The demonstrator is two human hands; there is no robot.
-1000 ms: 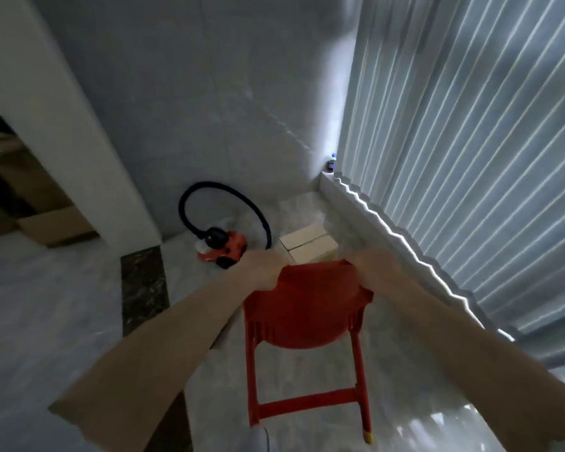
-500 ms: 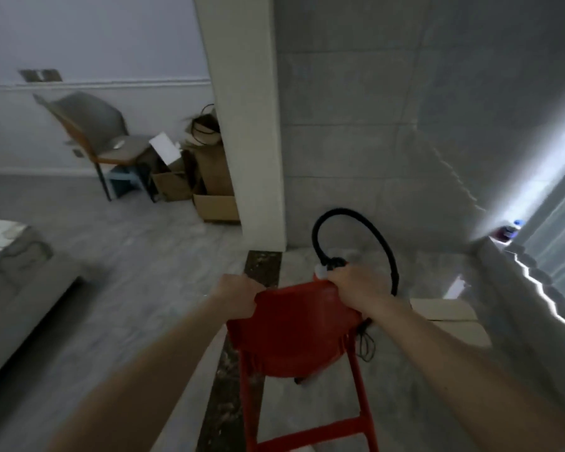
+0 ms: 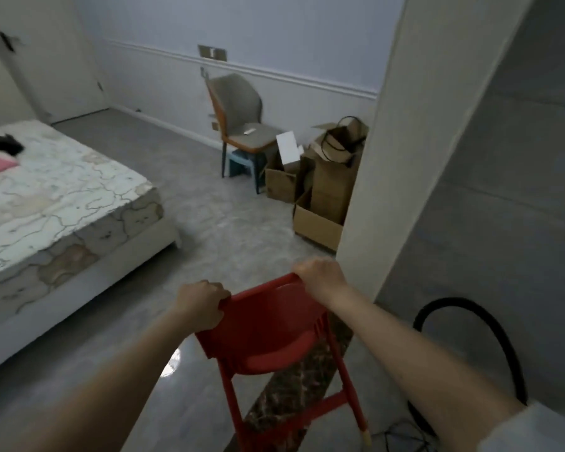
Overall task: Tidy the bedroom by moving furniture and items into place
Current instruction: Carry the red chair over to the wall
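Observation:
A red plastic chair (image 3: 268,334) hangs tilted in front of me, lifted off the floor, its legs pointing down toward me. My left hand (image 3: 201,303) grips the left end of its top edge. My right hand (image 3: 320,275) grips the right end of that edge, a little higher. Both forearms reach out from the bottom of the view. The chair sits over a dark marble threshold strip (image 3: 294,396) in the floor.
A bare mattress bed (image 3: 56,203) fills the left, with black and pink items on it. A grey chair (image 3: 242,122) and several cardboard boxes (image 3: 320,190) stand by the far wall. A white wall corner (image 3: 402,151) rises at right. A black vacuum hose (image 3: 490,331) loops low right.
My view has swung left from the curtain and vacuum corner toward the bedroom; the red chair came round with it, still held in both hands.

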